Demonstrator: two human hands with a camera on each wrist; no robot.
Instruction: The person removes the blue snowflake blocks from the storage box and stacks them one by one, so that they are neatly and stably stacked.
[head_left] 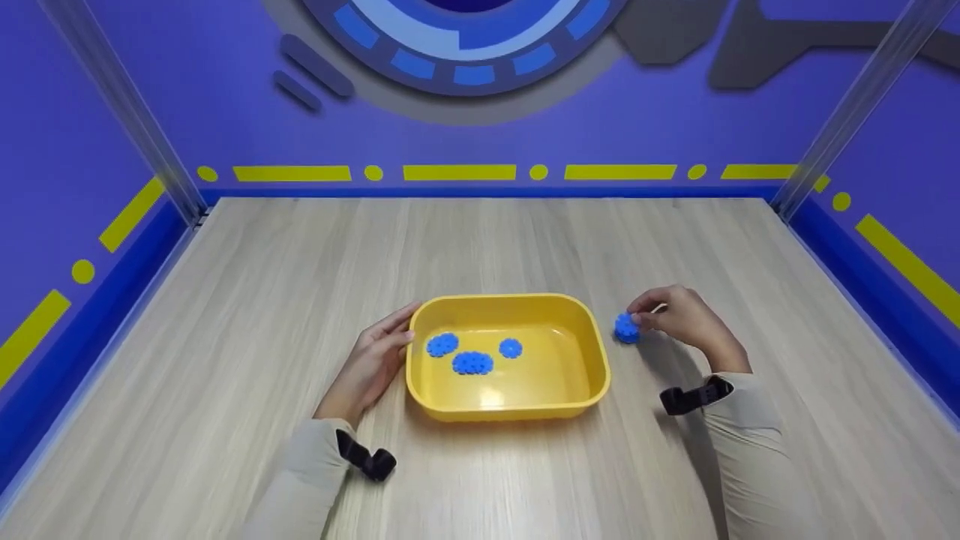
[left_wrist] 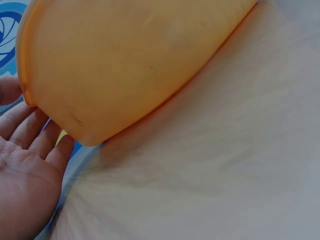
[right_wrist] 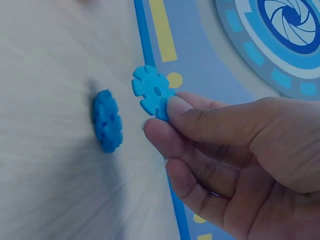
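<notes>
A yellow plastic bin [head_left: 508, 414] stands on the table in the head view. My left hand [head_left: 369, 369] holds its left side, thumb at the rim and fingers along the outer wall. In the left wrist view those fingers run partly behind the bin wall [left_wrist: 130, 65]. To the right of the bin, my right hand [head_left: 686, 322] pinches a blue notched snowflake disc [right_wrist: 151, 89] between thumb and index finger. Apart from it, another blue snowflake disc [right_wrist: 107, 121] lies on the table below.
Inside the bin, toward its left half, lie several blue discs: a cluster at the left [head_left: 442, 345], a cluster nearer the front [head_left: 472, 364] and a single disc [head_left: 511, 348]. Blue printed panels [head_left: 480, 142] wall the wooden table [head_left: 480, 247] at back and sides.
</notes>
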